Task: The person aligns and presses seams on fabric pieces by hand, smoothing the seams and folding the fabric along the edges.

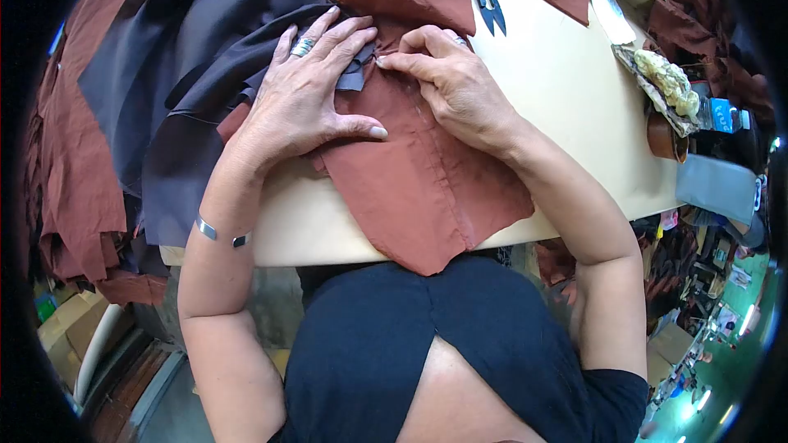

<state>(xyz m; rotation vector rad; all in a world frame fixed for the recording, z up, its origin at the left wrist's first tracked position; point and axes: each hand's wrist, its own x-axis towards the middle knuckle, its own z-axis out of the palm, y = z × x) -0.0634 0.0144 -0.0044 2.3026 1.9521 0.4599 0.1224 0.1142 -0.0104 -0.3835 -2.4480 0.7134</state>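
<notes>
My left hand lies flat with fingers spread across the dark navy fabric and the rust-brown fabric. A ring is on one of its fingers. Just to the right, my right hand is closed in a pinch, its thumb and index fingertip together at the rust-brown cloth near a small dark flap. Exactly what part sits between the fingertips is too small to make out. A seam runs down the rust-brown piece, whose pointed lower end hangs over the table edge toward me.
Thread snips lie on the cream table beyond my right hand. At the right edge are a brown pot, a water bottle and a grey translucent container. More rust-brown cloth hangs at the left.
</notes>
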